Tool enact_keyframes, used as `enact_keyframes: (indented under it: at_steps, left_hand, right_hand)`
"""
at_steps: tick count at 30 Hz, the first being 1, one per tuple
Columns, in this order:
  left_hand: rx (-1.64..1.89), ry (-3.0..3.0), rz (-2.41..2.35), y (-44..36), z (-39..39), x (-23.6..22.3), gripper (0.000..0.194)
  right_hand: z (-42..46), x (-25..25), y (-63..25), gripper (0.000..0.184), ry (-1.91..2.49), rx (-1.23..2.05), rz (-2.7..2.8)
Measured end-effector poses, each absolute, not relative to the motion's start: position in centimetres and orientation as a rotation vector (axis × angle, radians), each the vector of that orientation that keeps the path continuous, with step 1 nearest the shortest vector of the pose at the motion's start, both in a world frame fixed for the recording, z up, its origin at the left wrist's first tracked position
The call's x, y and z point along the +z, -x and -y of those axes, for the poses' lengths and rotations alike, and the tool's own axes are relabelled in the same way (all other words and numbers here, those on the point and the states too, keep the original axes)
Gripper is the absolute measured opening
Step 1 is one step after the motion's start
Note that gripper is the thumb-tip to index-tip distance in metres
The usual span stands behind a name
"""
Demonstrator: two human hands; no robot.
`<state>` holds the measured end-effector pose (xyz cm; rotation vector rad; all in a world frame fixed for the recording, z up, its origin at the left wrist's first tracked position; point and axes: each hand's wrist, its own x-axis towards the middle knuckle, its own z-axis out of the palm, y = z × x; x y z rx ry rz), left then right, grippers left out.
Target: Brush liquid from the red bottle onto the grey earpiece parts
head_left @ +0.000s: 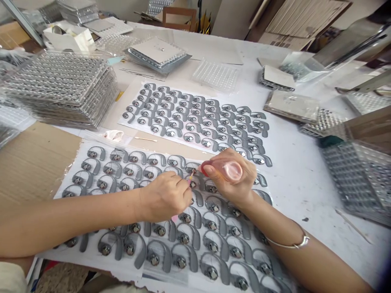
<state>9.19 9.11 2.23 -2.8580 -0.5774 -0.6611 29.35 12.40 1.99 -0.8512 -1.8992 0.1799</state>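
My right hand (244, 185) is wrapped around a small squeeze bottle (224, 169) with a pinkish-red tint, tilted so its nozzle points down-left at the parts. In my left hand (166, 195) is a thin pink stick (190, 179), pinched in closed fingers; its tip is close to the bottle's nozzle, and I cannot tell if they touch. Beneath both hands lies a white sheet bearing rows of grey ear-hook-shaped parts (181, 262), each with a shiny dark faceted round piece. My left forearm covers some of them.
Beyond the hands, a second sheet holds similar grey parts (192, 118). A cotton swab (146, 139) lies between the sheets. Stacked clear trays (61, 89) stand at the left, more stacked trays (354, 175) at the right. A cardboard-topped tray stack (157, 53) sits at the back.
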Motion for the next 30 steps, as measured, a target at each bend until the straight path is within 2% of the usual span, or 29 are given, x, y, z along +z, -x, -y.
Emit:
enact_keyframes:
  at_steps: [8,24,30]
  left_hand:
    - [-0.722,2.870,0.601,-9.04,-9.21,2.19,0.017]
    - [-0.543,2.932,0.593,-8.66,-9.21,2.21,0.008]
    - [-0.618,2.894,0.602,-8.83,-9.25,2.12,0.011]
  right_hand:
    - [-12.15,1.88,-29.63,0.011,0.805,0.147,1.821]
    - [-12.20,1.69,-29.57,0.009,0.832,0.174,1.873]
    - [-12.18,1.86,-29.33,0.010,0.812,0.149,1.880]
